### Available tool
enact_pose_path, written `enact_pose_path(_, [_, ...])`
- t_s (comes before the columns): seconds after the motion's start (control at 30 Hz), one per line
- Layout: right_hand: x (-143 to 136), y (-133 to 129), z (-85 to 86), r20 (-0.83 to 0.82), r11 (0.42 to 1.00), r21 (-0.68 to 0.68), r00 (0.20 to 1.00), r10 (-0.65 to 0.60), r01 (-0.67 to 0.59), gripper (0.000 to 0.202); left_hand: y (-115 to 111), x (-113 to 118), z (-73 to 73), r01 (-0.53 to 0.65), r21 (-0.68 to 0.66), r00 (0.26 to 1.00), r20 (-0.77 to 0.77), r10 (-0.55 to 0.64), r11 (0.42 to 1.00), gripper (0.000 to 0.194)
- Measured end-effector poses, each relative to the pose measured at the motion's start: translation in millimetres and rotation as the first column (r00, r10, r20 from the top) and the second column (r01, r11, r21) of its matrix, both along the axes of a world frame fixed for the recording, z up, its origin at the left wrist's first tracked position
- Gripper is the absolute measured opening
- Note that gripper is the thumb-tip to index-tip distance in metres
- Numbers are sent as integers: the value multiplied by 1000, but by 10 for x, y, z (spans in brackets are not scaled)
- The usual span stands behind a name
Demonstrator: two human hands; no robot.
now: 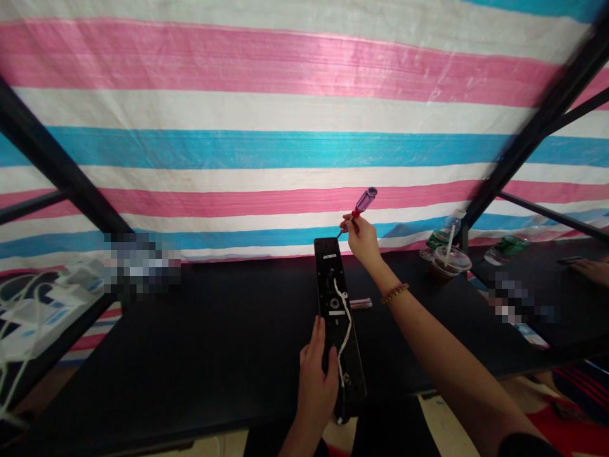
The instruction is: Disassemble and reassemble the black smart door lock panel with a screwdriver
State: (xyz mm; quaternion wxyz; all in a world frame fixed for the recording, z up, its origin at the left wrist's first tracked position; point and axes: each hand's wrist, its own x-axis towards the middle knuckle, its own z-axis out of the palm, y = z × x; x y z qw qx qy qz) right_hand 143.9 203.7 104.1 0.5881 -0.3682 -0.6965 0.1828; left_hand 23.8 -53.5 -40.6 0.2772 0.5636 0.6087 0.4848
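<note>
A long black device panel (328,285) extends away from me over the dark table, with round fittings along its face and a white cable (349,330) running down its lower half. My left hand (318,374) grips its near left part, fingers along the side and thumb on top. In my right hand (364,241) is a screwdriver (365,200) with a clear purple handle and a red collar. The handle tilts up and right, and the thin shaft points down to the panel's far right corner. I cannot tell whether the tip touches a screw.
A second screwdriver-like tool (361,304) lies right of the panel on the black table (214,343). A lidded drink cup (447,263) and plastic bottle (447,230) stand at right. White power strips (42,317) with cables sit at left. Another person's hand (592,271) is far right.
</note>
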Motion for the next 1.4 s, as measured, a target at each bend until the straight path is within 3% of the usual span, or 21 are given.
enact_pose_path(0.27, [-28, 6, 98, 181, 997, 38, 982, 52, -60, 23, 8, -3, -14, -4, -15, 1000, 19, 4, 1000, 55])
enact_pose_path(0.47, [-134, 15, 150, 54, 992, -76, 993, 105, -100, 16, 2, 3, 3, -14, -25, 999, 31, 15, 1000, 56])
enact_pose_path(0.8, [-163, -20, 128, 97, 995, -24, 990, 101, -99, 19, -5, 1, 46, 0, -25, 1000, 29, 1, 1000, 56])
enact_pose_path(0.93, [-129, -12, 107, 44, 994, -20, 993, 109, -109, 23, -2, -9, 23, 9, -30, 1000, 23, -8, 1000, 57])
enact_pose_path(1.1, [-64, 1, 50, 55, 999, 25, 998, 42, -43, 16, 0, -7, 6, 5, -32, 1000, 16, -5, 999, 56])
enact_pose_path(1.3, [-4, 18, 12, 13, 998, -34, 999, 48, -47, 18, -10, 0, 29, -4, -23, 1000, 14, 4, 1000, 55])
enact_pose_path(1.4, [-11, 56, 55, -5, 992, -61, 994, 110, -110, 21, -3, -1, 27, -4, -24, 1000, 20, 4, 1000, 55])
